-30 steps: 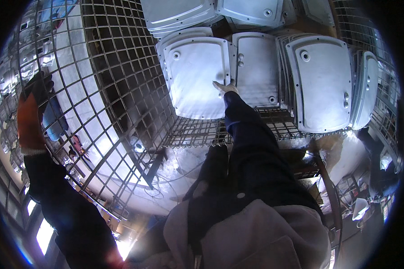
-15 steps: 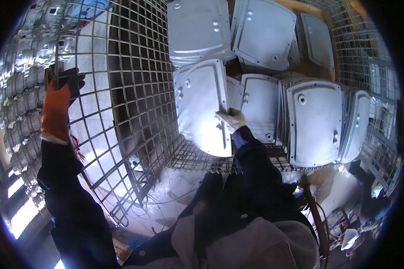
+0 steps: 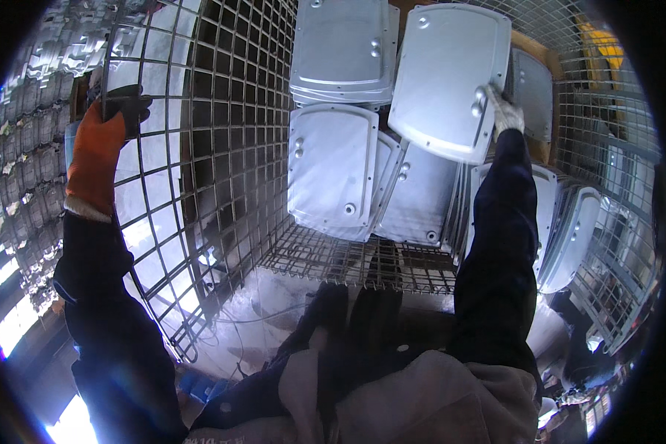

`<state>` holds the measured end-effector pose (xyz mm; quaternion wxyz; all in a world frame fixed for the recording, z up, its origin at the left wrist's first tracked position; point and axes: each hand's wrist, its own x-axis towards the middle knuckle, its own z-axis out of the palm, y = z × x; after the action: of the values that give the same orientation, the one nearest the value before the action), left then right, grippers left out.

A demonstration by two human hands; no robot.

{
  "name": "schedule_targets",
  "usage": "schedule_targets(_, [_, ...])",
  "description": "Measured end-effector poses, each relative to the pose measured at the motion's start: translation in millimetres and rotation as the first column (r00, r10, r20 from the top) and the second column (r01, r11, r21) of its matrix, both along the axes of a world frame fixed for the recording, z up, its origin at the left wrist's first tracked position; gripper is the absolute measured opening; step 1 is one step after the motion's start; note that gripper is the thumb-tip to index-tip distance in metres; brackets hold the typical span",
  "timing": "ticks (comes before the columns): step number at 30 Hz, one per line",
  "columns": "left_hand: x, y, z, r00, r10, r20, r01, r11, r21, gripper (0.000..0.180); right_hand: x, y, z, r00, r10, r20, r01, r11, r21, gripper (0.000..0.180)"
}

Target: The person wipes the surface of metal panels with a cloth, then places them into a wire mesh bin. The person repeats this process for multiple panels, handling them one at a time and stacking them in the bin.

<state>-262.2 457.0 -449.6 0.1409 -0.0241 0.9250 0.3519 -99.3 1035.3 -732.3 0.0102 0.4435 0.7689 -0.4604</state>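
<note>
Grey cast-metal cover plate (image 3: 448,81), rounded-rectangle with small bosses along its edge, is now lifted clear of the stack and held tilted high in the wire-mesh cage, up and left of the right-hand fingers (image 3: 500,103). A second ago the right hand (image 3: 505,111), in a pale work glove, only touches a plate standing in the lower row; half a second ago it has that plate by the edge; now the fingers are closed on its right rim and the plate sits well above the row. So one plate is out of the pile and carried. Left hand (image 3: 107,122), orange-and-black glove, has moved up the hinged mesh cage door (image 3: 200,170); its fingers are curled shut around a wire near the top. More grey plates (image 3: 333,166) lean below the right fingers.
</note>
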Motion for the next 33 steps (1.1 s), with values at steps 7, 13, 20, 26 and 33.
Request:
schedule_targets(7, [2, -1, -1, 1.0, 0.005, 0.011, -0.005, 1.0, -0.003, 0.035, 32, -80, -123, 0.883, -0.346, -0.317, 0.122, 0.822, -0.557, 0.053])
schedule_targets(13, [11, 23, 13, 0.999, 0.053, 0.007, -0.051, 0.987, -0.153, 0.036, -7, -205, -166, 0.735, 0.599, 0.318, -0.636, 0.771, 0.02, 0.074])
schedule_targets(20, [-9, -16, 8, 0.985, 0.167, 0.043, -0.16, 0.979, -0.125, 0.042, -68, -240, -170, 0.639, 0.67, 0.378, -0.715, 0.699, -0.032, 0.06])
schedule_targets(26, [-20, -43, 5, 0.996, 0.089, -0.005, -0.084, 0.912, -0.402, 0.039, -4, -231, -123, 0.344, 0.751, 0.564, -0.822, 0.531, -0.207, 0.078])
schedule_targets(33, [-25, -45, -7, 0.999, 0.009, 0.038, -0.008, 1.0, -0.01, 0.034, 138, -207, -92, 0.932, 0.281, 0.228, -0.277, 0.96, -0.051, 0.075])
